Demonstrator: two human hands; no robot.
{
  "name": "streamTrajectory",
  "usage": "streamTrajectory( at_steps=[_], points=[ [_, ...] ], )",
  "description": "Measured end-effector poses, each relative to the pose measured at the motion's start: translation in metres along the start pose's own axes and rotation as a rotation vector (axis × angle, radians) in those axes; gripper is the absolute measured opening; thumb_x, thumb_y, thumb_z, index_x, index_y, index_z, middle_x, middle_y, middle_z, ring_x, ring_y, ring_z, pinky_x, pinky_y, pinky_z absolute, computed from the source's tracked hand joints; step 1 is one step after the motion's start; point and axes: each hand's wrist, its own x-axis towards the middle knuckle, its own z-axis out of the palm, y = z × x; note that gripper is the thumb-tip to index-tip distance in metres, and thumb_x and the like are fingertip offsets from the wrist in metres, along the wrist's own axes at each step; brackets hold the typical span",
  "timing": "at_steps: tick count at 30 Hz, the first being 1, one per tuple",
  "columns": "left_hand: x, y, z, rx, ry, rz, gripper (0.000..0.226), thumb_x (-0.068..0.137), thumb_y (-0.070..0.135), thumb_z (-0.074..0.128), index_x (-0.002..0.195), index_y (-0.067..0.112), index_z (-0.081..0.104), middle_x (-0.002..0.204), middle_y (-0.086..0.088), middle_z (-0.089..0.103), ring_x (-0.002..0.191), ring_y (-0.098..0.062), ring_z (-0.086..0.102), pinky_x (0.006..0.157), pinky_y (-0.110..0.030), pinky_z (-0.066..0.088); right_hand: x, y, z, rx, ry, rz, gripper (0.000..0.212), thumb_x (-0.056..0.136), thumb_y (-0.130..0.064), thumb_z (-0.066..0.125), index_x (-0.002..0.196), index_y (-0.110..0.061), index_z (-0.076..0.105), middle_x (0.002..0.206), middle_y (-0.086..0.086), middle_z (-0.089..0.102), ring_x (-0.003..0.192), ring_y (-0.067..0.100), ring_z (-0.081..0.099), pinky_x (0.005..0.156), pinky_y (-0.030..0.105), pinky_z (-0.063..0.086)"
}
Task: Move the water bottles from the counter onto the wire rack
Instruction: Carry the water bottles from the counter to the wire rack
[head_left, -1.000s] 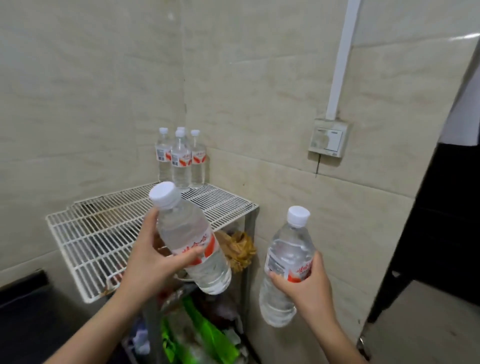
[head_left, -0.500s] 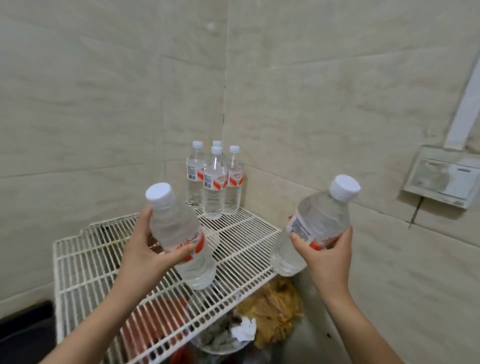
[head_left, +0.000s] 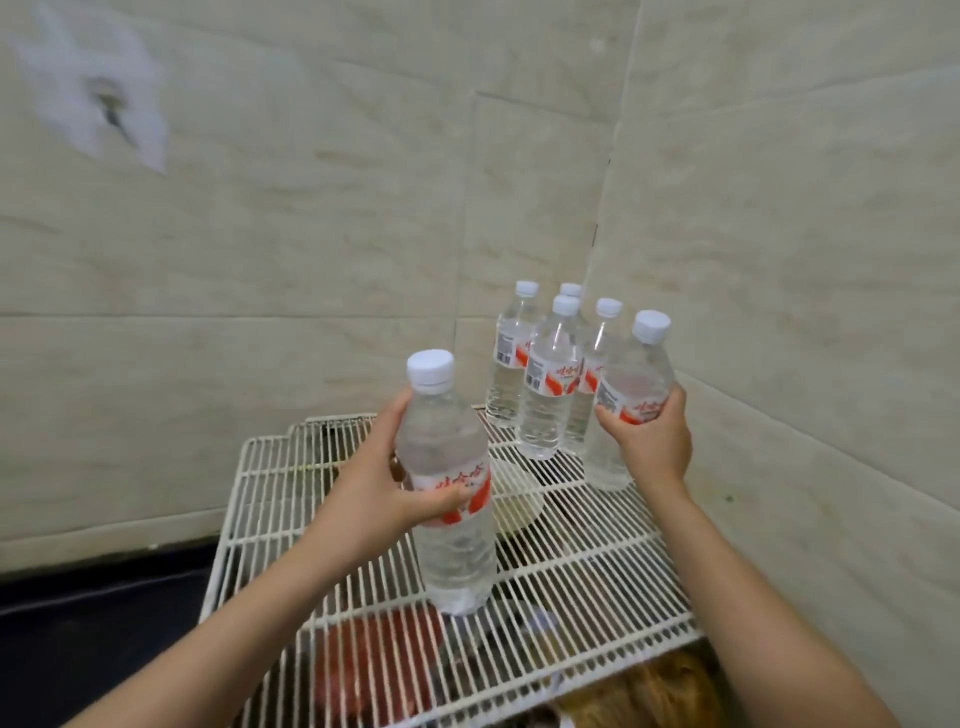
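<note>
My left hand (head_left: 382, 486) grips a clear water bottle (head_left: 451, 540) with a white cap and red label, held upright over the middle of the white wire rack (head_left: 597, 566). My right hand (head_left: 652, 436) grips a second bottle (head_left: 631, 384), slightly tilted, its base near the rack's right side next to the wall. Several more bottles (head_left: 545, 384) stand upright in a cluster at the rack's back corner, just left of the bottle in my right hand.
Tiled walls (head_left: 779, 260) meet in a corner behind the rack. Below the wire shelf lie a pale bowl (head_left: 517, 512), something red (head_left: 374, 670) and a brown-orange bag (head_left: 665, 699). A dark surface (head_left: 93, 623) sits to the left.
Both hands have moved forward over the rack with their bottles. The right bottle has come up beside the standing cluster; the left bottle is now upright and low over the shelf.
</note>
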Motion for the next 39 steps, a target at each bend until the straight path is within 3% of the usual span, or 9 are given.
streamTrajectory(
  at_steps=[4,7,12,15,18,23,27,32,39],
  points=[
    [0.014,0.001,0.003,0.052,0.037,-0.051,0.076,0.059,0.019,0.080,0.110,0.053,0.036,0.112,0.012,0.060,0.104,-0.013,0.061,0.087,-0.038,0.054,0.029,0.020,0.009,-0.041,-0.046,0.024,0.071,0.064,-0.033,0.079,0.122,-0.017,0.042,0.120,0.008,0.060,0.105,0.030,0.060,0.082,0.035,0.047],
    [0.018,0.002,0.005,0.060,0.074,-0.083,0.082,0.058,0.018,0.080,0.122,0.044,0.036,0.107,0.011,0.061,0.099,-0.015,0.063,0.085,-0.043,0.055,0.042,0.030,0.012,-0.040,-0.052,0.047,0.071,0.065,-0.033,0.079,0.123,-0.017,0.043,0.121,0.007,0.059,0.105,0.028,0.059,0.079,0.029,0.042],
    [0.024,0.002,0.010,0.038,0.129,-0.128,0.076,0.061,0.006,0.078,0.100,0.057,0.037,0.090,0.010,0.063,0.076,-0.009,0.068,0.062,-0.024,0.055,0.055,0.044,0.015,-0.013,-0.078,0.064,0.079,0.060,-0.043,0.078,0.126,-0.022,0.040,0.120,0.004,0.056,0.104,0.024,0.059,0.085,0.036,0.049],
    [0.038,0.010,0.026,0.069,0.121,-0.102,0.075,0.062,0.004,0.078,0.109,0.048,0.040,0.087,0.013,0.063,0.068,-0.001,0.068,0.054,-0.014,0.053,0.054,0.053,0.015,0.020,-0.125,0.027,0.087,0.059,-0.038,0.081,0.132,-0.024,0.035,0.121,0.002,0.058,0.104,0.020,0.059,0.083,0.033,0.050],
    [0.065,0.024,0.055,0.127,0.058,-0.058,0.079,0.063,0.007,0.079,0.116,0.044,0.033,0.090,0.020,0.058,0.077,0.000,0.062,0.063,-0.015,0.055,0.051,0.063,0.015,0.031,-0.197,0.024,0.092,0.059,-0.031,0.083,0.134,-0.025,0.029,0.125,0.003,0.054,0.110,0.020,0.056,0.088,0.034,0.049],
    [0.118,0.026,0.108,0.040,0.048,-0.013,0.084,0.061,0.005,0.079,0.130,0.027,0.037,0.098,0.012,0.057,0.093,-0.011,0.060,0.078,-0.031,0.056,0.053,0.068,0.011,0.111,-0.289,0.078,0.082,0.060,-0.026,0.083,0.129,-0.020,0.038,0.125,0.004,0.057,0.112,0.020,0.056,0.090,0.032,0.050],
    [0.153,0.020,0.141,0.056,0.039,0.023,0.080,0.062,0.003,0.079,0.127,0.027,0.039,0.104,0.006,0.059,0.089,-0.011,0.062,0.067,-0.023,0.057,0.054,0.067,0.002,0.238,-0.356,0.139,0.071,0.068,-0.016,0.078,0.128,-0.015,0.042,0.124,0.003,0.056,0.113,0.019,0.054,0.073,0.018,0.045],
    [0.170,0.005,0.158,0.110,-0.005,0.009,0.090,0.062,0.004,0.079,0.137,0.026,0.034,0.120,-0.005,0.060,0.098,-0.018,0.063,0.069,-0.027,0.057,0.059,0.079,0.009,0.377,-0.392,0.204,0.066,0.064,-0.008,0.079,0.121,-0.022,0.047,0.120,0.004,0.060,0.111,0.022,0.058,0.094,0.046,0.050],
    [0.169,-0.001,0.155,0.075,-0.016,-0.011,0.094,0.065,0.000,0.077,0.139,0.032,0.028,0.106,0.009,0.056,0.091,-0.006,0.059,0.063,-0.018,0.056,0.066,0.084,0.010,0.414,-0.490,0.180,0.072,0.066,-0.013,0.078,0.128,-0.025,0.042,0.122,-0.002,0.057,0.112,0.019,0.056,0.094,0.043,0.050]
  ],
)
